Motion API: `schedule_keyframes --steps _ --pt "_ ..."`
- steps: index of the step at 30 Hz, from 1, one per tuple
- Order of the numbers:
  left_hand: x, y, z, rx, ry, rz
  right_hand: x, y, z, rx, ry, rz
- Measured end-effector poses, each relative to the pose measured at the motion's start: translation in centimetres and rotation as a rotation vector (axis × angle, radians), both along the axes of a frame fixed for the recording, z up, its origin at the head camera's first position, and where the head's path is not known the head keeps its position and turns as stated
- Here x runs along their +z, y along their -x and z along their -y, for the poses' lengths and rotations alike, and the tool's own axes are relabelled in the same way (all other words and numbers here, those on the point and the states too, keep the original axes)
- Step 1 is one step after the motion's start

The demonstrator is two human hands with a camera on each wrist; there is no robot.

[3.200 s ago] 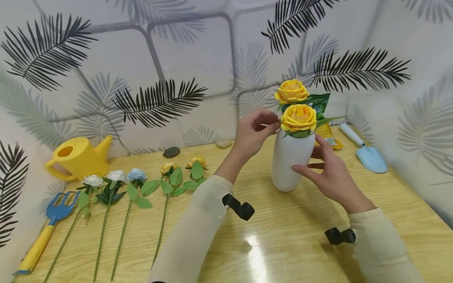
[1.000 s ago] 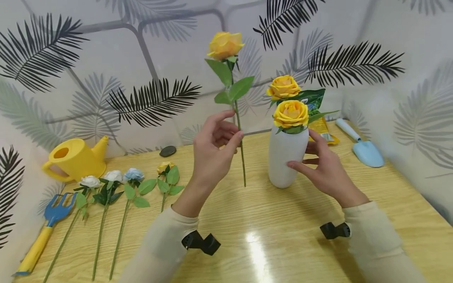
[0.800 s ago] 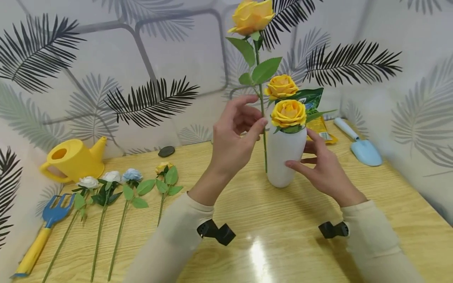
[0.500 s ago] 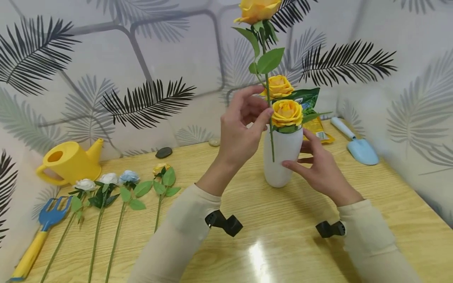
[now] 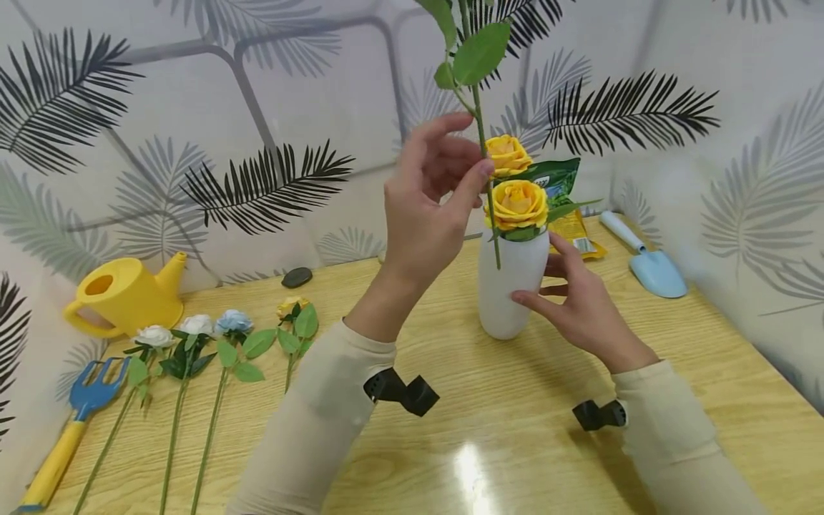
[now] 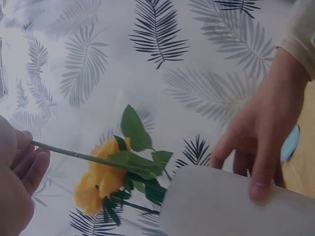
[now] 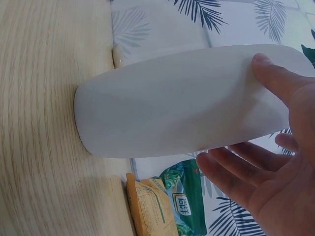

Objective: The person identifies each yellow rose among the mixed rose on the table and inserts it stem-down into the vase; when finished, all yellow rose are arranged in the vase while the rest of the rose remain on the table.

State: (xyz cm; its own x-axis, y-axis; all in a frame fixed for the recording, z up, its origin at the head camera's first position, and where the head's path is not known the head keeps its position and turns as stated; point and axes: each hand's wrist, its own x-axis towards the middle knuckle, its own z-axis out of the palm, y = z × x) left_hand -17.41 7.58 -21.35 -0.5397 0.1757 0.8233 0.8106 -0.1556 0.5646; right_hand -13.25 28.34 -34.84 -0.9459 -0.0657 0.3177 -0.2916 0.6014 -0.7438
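My left hand (image 5: 428, 200) pinches the stem of a yellow rose (image 5: 481, 132) between thumb and fingers. That rose stands almost upright, its bloom above the head view's top edge. Its cut end overlaps the upper front of a white vase (image 5: 505, 300). Two yellow roses fill the vase's mouth, one in front (image 5: 517, 206) and one behind (image 5: 508, 154). On the vase's right side, my right hand (image 5: 589, 315) holds it, thumb on the front. The right wrist view shows the vase (image 7: 177, 108) with its base on the table.
On the left lie a yellow rose (image 5: 295, 307), a blue rose (image 5: 234, 322), two white roses (image 5: 197, 325), a hand fork (image 5: 96, 393) and a watering can (image 5: 131, 293). Behind the vase are packets (image 5: 573, 232); a trowel (image 5: 656, 273) lies right. A black stone (image 5: 297, 277) sits near the wall.
My left hand left the vase's mouth, picked up one of the two lying yellow roses, carried it right to the vase and raised it. My right hand stays on the vase.
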Motion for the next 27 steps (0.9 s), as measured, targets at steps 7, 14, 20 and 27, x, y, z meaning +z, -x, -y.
schedule_keyframes --steps 7,14,20,27 --pt "4.8 1.2 -1.5 -0.078 -0.072 0.000 0.0 0.1 -0.2 -0.004 0.003 -0.007" --pt "7.1 2.4 -2.9 -0.087 -0.028 0.053 0.1 -0.2 0.0 0.001 0.016 0.025" --pt "7.6 3.1 -3.5 -0.071 0.006 0.056 0.2 -0.3 0.0 -0.008 0.017 0.030" --pt "6.6 4.1 -4.3 -0.089 0.110 0.064 -0.1 -0.2 -0.2 -0.007 0.013 0.018"
